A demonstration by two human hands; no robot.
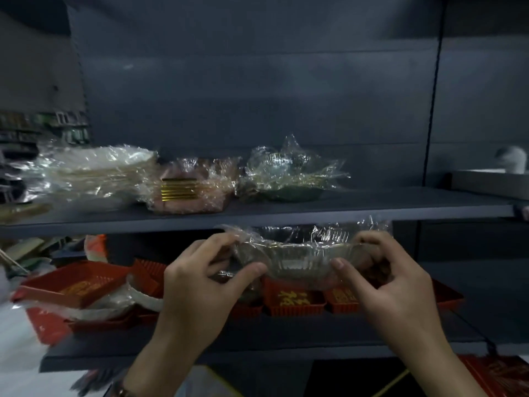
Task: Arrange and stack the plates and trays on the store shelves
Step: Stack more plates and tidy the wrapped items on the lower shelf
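I hold a plastic-wrapped stack of clear plates (300, 257) in front of the gap between two dark shelves. My left hand (200, 282) grips its left edge and my right hand (392, 285) grips its right edge, thumbs on the near side. On the upper shelf (372, 209) lie three wrapped packs: white plates (97, 170) at the left, a brownish tray pack with gold stripes (191, 187) in the middle, and greenish plates (286, 176) to the right. Red trays (294, 302) with gold lettering sit on the lower shelf (257, 348), partly hidden behind my hands.
At the lower left, a tilted red tray (74, 287) rests on wrapped white plates. A white box (486, 181) stands on the upper shelf at the far right. The upper shelf's right half is bare. More red packaging (498, 373) shows below at the bottom right.
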